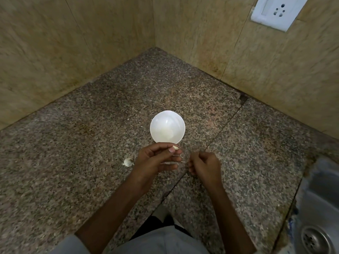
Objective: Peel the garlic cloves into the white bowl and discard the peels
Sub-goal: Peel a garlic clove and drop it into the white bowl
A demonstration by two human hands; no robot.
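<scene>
Forearms reach out from the near edge over a grey garment (pixel 165 241) and meet above a speckled stone counter (pixel 82 143). At the near right, a steel sink (pixel 319 198) is set into the counter, with its round drain (pixel 314 239) in the corner of the view.

The left hand (pixel 156 159) is held just above the counter with its fingers curled. It pinches a small pale garlic clove (pixel 175 147) between the thumb tip and the fingers, at the hand's far right side, just short of the bowl's near rim. The right hand (pixel 204 165) is just beside it, apart from the clove, with its fingers curled in toward the palm. I cannot tell whether it holds anything, as the space between the two hands is smeared with blur.

A second clove (pixel 127 162), with its skin on, lies on the counter just left of the left hand.

The white bowl (pixel 176 118) stands upright on the counter, just beyond the hands. A faint pale patch sits at its bottom, too washed out to make out.

Farther off, the counter runs into a corner where two beige tiled walls (pixel 73 43) meet. A white socket plate (pixel 275 13) is fixed high on the right wall.
</scene>
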